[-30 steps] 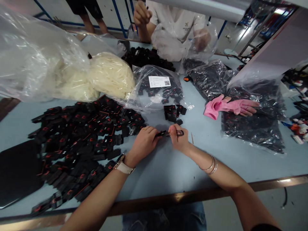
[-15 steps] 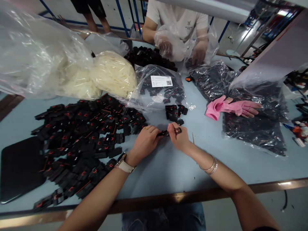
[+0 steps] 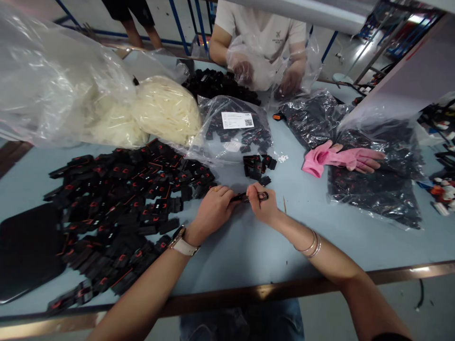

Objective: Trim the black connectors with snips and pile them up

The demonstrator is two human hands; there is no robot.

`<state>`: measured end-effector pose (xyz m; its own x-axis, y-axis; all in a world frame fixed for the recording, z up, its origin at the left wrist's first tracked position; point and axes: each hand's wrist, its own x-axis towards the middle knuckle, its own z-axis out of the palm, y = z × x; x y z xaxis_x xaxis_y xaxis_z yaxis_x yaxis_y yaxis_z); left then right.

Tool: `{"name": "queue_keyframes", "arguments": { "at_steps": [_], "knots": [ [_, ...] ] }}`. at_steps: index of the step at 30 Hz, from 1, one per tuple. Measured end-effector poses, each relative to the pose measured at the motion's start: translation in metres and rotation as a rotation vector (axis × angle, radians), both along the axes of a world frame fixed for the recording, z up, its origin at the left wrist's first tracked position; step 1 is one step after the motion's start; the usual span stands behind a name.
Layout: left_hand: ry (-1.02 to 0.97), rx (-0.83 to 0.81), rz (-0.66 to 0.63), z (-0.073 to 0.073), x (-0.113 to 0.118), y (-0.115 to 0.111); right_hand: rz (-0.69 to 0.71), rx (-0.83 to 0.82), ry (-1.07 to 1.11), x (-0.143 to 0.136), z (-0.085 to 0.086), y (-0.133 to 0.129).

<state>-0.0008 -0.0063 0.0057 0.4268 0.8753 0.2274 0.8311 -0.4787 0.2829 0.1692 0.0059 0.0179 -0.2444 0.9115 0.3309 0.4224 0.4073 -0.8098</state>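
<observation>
Close together over the blue tabletop (image 3: pixel 234 255), my two hands are both closed. My left hand (image 3: pixel 216 208) pinches a small black plastic piece (image 3: pixel 239 196), mostly covered by the fingers. In a fist, my right hand (image 3: pixel 263 204) grips a slim black tool whose rounded end (image 3: pixel 263 195) shows above the fingers; its kind is unclear. The tool's other end meets or nearly meets the piece. Left of my hands spreads a big pile of black plastic connectors (image 3: pixel 121 173) with orange-red parts. Just beyond my right hand is a small group of similar connectors (image 3: pixel 253 166).
Bags of cream-coloured parts (image 3: pixel 170 109) stand at back left, a labelled clear bag (image 3: pixel 237 135) behind my hands. Pink gloves (image 3: pixel 316 158) lie on dark bags (image 3: pixel 377 194) at right. A black tray (image 3: pixel 30 251) sits at left. Opposite, a person (image 3: pixel 263 33) handles plastic bags.
The view has shifted very slightly. Both hands stay in almost the same place, still holding the black piece and the tool.
</observation>
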Motion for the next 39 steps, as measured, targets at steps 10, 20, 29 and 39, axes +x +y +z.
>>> {"name": "queue_keyframes", "arguments": {
  "at_steps": [10,20,29,39],
  "knots": [
    [0.120,0.093,0.133,0.017,0.008,-0.011,-0.176,-0.114,0.377,0.008,-0.007,0.010],
    [0.168,0.158,0.180,0.013,0.002,-0.009,-0.331,0.144,0.389,0.014,-0.006,0.024],
    [0.166,0.166,0.413,0.021,-0.001,-0.010,-0.338,0.220,-0.150,0.039,0.021,0.043],
    [0.126,0.182,0.380,0.022,0.002,-0.011,-0.110,-0.265,-0.807,0.048,0.037,0.049]
  ]
}}
